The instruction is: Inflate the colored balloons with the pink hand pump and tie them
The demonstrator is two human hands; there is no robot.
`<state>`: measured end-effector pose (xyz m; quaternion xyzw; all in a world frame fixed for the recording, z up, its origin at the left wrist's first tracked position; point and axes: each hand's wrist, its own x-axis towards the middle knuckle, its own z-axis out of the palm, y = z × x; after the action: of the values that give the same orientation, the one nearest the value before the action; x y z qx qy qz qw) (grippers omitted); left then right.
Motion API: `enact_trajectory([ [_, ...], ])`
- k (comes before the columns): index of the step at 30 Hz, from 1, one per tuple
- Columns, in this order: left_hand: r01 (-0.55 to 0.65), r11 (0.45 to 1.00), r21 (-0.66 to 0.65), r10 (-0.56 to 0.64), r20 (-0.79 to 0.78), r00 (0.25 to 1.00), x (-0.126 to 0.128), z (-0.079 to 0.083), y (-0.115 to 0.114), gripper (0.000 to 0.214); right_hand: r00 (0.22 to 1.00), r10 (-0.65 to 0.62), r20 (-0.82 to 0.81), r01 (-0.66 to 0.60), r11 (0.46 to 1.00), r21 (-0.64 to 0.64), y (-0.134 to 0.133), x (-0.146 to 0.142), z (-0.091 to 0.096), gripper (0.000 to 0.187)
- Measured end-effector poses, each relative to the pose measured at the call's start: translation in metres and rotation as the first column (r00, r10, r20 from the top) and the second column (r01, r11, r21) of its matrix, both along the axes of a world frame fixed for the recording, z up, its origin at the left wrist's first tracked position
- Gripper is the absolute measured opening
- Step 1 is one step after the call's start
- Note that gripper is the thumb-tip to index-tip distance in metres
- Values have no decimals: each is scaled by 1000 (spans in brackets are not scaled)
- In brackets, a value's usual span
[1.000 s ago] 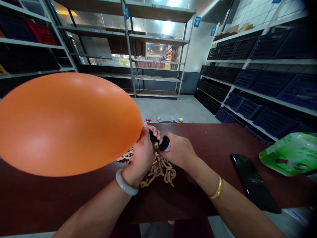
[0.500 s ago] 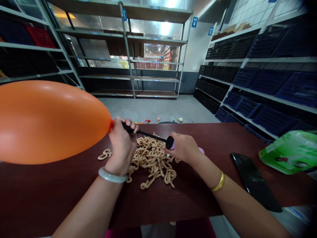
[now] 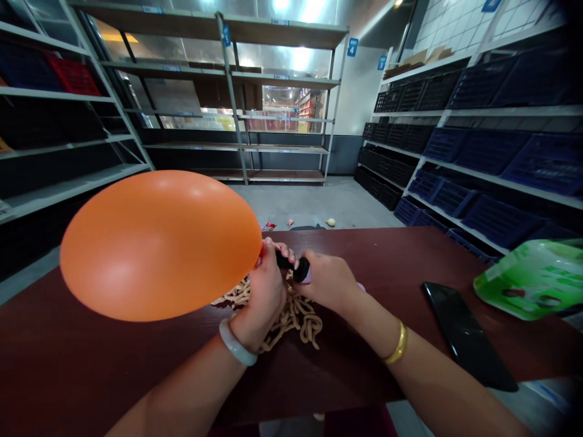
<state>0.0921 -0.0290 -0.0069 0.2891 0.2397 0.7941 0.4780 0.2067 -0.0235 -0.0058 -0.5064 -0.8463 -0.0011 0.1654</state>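
A large inflated orange balloon (image 3: pixel 159 246) extends leftward from my left hand (image 3: pixel 268 280), which is closed around its neck and the black end of a hand pump. My right hand (image 3: pixel 331 280) grips the body of this hand pump (image 3: pixel 301 271), black and light purple. The two hands are close together, and no pump rod shows between them. Below them lies a heap of beige, curly, noodle-like strands (image 3: pixel 298 318), partly hidden by the left hand and the balloon.
A black phone-like slab (image 3: pixel 469 337) and a green pouch (image 3: pixel 528 279) lie at the right of the dark red table (image 3: pixel 373 364). Beyond the table's far edge, small coloured pieces lie on the floor. Shelves with blue crates (image 3: pixel 483 152) stand at right; another rack (image 3: pixel 282 149) stands behind.
My left hand has moved right, bringing the balloon with it and closing the gap to my right hand. The pump's long black rod, visible before, has slid in.
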Motion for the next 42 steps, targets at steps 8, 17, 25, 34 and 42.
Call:
enact_trajectory([
  [8, -131, 989, 67, 132, -14, 991, -67, 36, 8, 17, 999, -5, 37, 5, 1000, 6, 6, 5, 1, 42],
  [17, -185, 982, 42, 184, 30, 982, -89, 41, 14, 17, 996, -8, 88, 5, 999, 39, 9, 12, 2, 42],
  [25, -31, 999, 14, 31, 10, 999, -19, 7, 5, 21, 998, -12, 66, 10, 1000, 20, 4, 8, 2, 39],
  [34, -25, 1000, 7, 25, -25, 999, -1, 3, -3, 22, 1000, -1, -3, 1, 1000, -4, -3, -1, 4, 37],
  [42, -92, 995, 25, 92, 6, 996, -60, 28, 12, 19, 998, -17, 59, 19, 999, -31, 4, 2, 3, 43],
])
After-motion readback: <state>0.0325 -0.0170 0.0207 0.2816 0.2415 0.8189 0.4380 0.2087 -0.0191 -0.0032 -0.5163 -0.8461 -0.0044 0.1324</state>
